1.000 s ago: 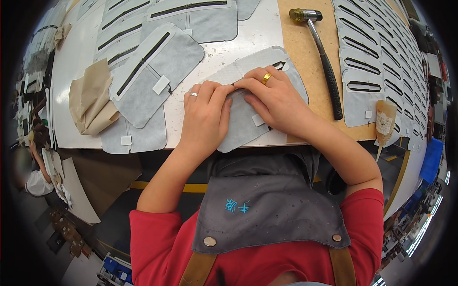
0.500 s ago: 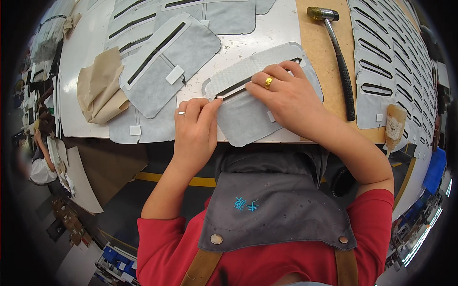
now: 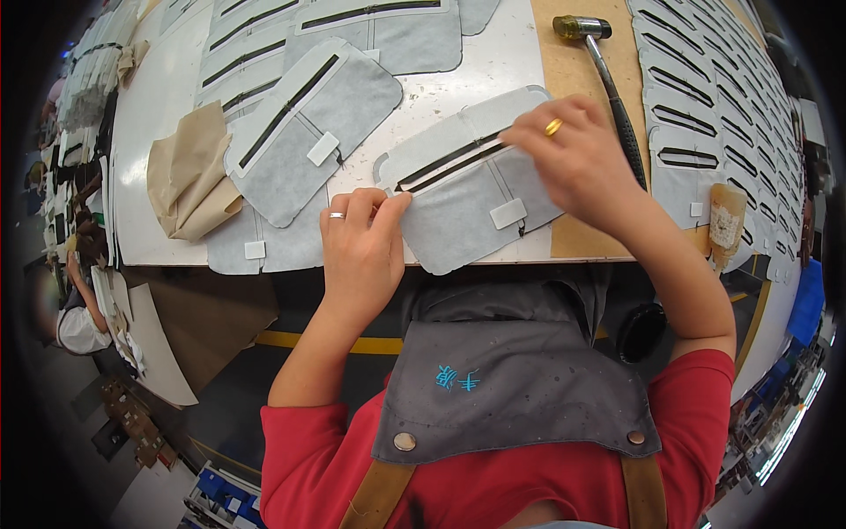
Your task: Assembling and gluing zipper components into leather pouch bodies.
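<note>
A grey soft-looking panel (image 3: 441,231) with rounded corners lies at the table's front edge, with a long slot edged by black strips (image 3: 454,159) and a small white tag (image 3: 508,214) below. My left hand (image 3: 363,242) is closed, its thumb and index finger pressed on the panel's left edge at the slot's end. Over the slot's right end is my right hand (image 3: 573,154), slightly blurred, fingers curled and tips pinched together at the black strip. Whatever those tips hold is hidden.
More slotted grey panels (image 3: 308,132) overlap on the left beside a folded beige cloth (image 3: 189,176). On the right lie a hammer (image 3: 608,84), a glue-stained bottle (image 3: 727,220) and rows of panels (image 3: 679,88). Another person's arm (image 3: 84,286) shows far left.
My right hand has lifted off the panel and shifted right, its fingers curling; the white tag and second black strip are now uncovered. My left hand stays at the slot's left end.
</note>
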A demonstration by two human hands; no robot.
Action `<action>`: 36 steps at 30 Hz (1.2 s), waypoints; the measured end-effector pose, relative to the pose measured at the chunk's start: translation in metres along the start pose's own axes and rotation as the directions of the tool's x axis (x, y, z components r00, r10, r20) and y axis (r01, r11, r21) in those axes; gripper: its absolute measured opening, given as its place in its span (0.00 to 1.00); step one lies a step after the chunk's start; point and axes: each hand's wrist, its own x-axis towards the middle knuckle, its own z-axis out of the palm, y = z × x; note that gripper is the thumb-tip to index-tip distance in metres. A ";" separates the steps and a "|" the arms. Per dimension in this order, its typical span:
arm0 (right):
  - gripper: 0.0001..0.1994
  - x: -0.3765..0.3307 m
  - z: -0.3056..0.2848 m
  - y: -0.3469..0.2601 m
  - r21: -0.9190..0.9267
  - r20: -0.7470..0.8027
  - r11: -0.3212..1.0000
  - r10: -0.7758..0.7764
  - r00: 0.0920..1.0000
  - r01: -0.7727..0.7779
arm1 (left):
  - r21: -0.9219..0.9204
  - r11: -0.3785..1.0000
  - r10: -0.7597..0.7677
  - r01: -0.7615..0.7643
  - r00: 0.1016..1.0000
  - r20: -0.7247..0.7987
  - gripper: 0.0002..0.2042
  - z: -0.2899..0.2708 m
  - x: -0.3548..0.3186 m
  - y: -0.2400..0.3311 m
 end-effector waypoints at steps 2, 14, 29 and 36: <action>0.13 -0.009 -0.006 0.020 -0.054 -0.224 0.957 0.266 0.938 -0.284 | -0.021 0.999 -0.035 0.035 0.999 -0.026 0.16 0.002 0.003 0.002; 0.20 -0.033 -0.027 0.036 0.337 -0.047 0.594 0.786 0.617 -0.730 | -0.146 0.968 0.206 -0.204 0.978 0.002 0.16 0.027 0.029 0.025; 0.33 -0.035 -0.034 -0.034 0.444 -0.281 0.863 0.389 0.877 -0.241 | -0.161 0.967 0.197 -0.196 0.980 -0.007 0.14 0.020 0.030 0.024; 0.34 -0.047 -0.032 -0.031 0.315 0.192 0.767 0.525 0.829 -0.558 | -0.256 0.959 0.126 -0.118 0.992 0.013 0.09 0.004 0.076 0.009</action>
